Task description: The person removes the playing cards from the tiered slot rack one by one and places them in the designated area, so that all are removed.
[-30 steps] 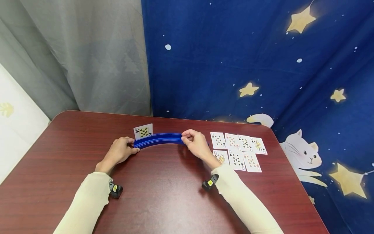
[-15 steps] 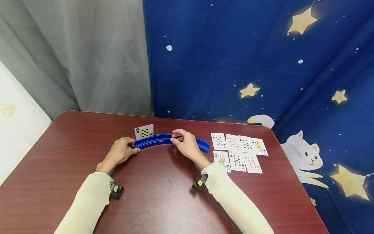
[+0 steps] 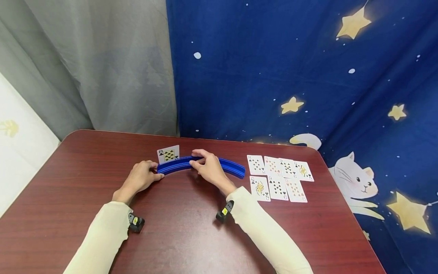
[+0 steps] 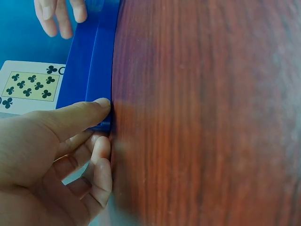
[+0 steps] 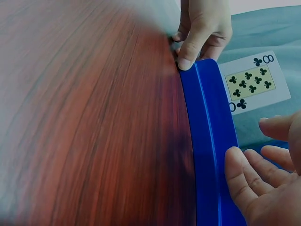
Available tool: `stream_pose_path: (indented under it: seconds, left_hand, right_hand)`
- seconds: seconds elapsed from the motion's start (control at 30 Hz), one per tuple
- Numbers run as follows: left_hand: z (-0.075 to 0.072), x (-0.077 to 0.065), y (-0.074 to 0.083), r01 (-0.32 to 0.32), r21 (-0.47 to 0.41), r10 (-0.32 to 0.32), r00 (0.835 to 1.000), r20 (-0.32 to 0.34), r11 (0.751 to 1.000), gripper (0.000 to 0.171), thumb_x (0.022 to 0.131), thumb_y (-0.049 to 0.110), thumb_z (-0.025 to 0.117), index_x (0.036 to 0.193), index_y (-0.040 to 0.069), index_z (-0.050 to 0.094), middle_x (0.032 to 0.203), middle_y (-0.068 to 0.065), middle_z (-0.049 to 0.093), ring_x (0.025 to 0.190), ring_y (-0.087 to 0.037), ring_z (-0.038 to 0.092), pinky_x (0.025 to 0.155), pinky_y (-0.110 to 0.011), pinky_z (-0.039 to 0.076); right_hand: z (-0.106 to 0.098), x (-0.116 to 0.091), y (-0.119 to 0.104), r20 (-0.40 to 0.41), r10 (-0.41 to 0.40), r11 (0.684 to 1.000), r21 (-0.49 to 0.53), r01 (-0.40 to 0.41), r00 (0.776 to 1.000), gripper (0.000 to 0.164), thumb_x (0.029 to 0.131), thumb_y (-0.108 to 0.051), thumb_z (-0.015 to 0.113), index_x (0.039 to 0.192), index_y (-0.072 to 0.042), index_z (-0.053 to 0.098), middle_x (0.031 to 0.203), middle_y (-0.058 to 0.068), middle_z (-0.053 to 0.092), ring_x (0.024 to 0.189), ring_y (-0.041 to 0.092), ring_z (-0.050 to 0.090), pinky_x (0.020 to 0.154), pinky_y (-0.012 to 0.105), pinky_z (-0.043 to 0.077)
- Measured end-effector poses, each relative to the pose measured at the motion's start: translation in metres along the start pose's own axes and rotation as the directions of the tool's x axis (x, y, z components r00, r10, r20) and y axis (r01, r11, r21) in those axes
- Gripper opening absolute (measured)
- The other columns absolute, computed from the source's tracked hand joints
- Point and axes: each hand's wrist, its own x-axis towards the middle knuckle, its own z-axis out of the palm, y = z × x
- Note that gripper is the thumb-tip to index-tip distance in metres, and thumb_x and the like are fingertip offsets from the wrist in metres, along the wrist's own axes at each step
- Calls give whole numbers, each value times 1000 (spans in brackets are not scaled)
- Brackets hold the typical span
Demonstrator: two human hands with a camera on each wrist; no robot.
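Observation:
A curved blue playing card holder [image 3: 232,167] lies on the table, with an eight of clubs [image 3: 168,153] standing in its left part. At the left end of the holder is my left hand [image 3: 140,176], which pinches it; in the left wrist view the thumb [image 4: 96,110] presses on its front and the fingers curl at the end. My right hand [image 3: 209,168] is by the middle of the holder, right of the card. Its fingers are loosely spread and hold no card, with one fingertip [image 5: 233,157] right at the holder's edge in the right wrist view.
Several playing cards lie face up in two rows right of the holder, among them a queen [image 3: 260,188] at the front left and another face card [image 3: 303,171] at the back right. Curtains hang behind the table [image 3: 191,228].
My right hand has slid left along the card holder, from its right part to its middle, uncovering the right end. My left hand and the eight of clubs stay in place.

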Motion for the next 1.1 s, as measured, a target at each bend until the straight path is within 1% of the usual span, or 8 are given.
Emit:
stream_pose_path:
  seconds: [0.13,0.23,0.33,0.47,0.63,0.87,1.0,1.1]
  left_hand:
    - [0,0,0,1,-3,-1,1000,4,1000,20,86,15,76,97,-1,71,98,-17,66,84,-29,57,76,-43,43]
    - [-1,0,1,2,0,-2,1000,7,1000,19,86,15,76,96,-1,71,98,-17,66,84,-29,57,76,-42,43]
    - [-1,1,1,6,5,-6,1000,12,1000,19,86,16,76,95,0,71,99,-17,66,84,-29,58,76,-42,43]
    - [0,1,2,18,4,-18,1000,20,1000,20,86,16,76,96,-1,71,99,-18,66,84,-30,58,77,-44,44]
    - [0,2,2,27,-2,-27,999,23,1000,21,86,16,76,98,-1,71,99,-18,67,84,-30,59,78,-46,46]
    - [0,2,2,16,3,-16,1000,16,1000,23,86,16,76,99,-2,71,97,-18,66,83,-30,59,78,-47,46]
    - [0,2,2,18,6,-18,1000,12,1000,21,86,16,76,97,-2,71,96,-17,67,82,-29,59,77,-46,46]
    - [0,1,1,18,6,-18,1000,6,1000,20,85,16,76,95,-1,71,95,-16,67,82,-28,59,76,-45,46]
  right_hand:
    - [4,2,-5,33,21,999,-27,-21,999,45,94,-18,68,138,-12,57,132,3,64,89,14,70,70,23,54]
    - [7,4,-9,52,20,999,-40,-18,998,48,94,-18,69,140,-12,55,135,3,63,92,11,70,73,22,54]
    - [11,7,-11,60,14,1000,-22,-12,998,51,94,-16,69,142,-11,52,136,5,61,90,12,70,70,22,53]
    - [17,10,-11,68,24,1000,5,-24,997,52,94,-16,68,143,-11,51,137,5,61,82,13,69,63,22,53]
    - [21,11,-12,81,45,999,15,-47,996,48,95,-16,68,141,-14,54,137,3,61,79,19,70,59,23,52]
    - [23,12,-16,64,21,999,32,-23,998,43,95,-14,67,137,-16,57,132,5,64,83,21,70,59,24,54]
    - [25,13,-18,67,18,999,38,-21,998,36,95,-14,67,131,-16,62,127,4,66,81,23,71,58,24,54]
    - [27,13,-19,61,17,999,34,-19,998,31,95,-15,67,126,-15,65,122,3,68,78,22,70,58,23,53]
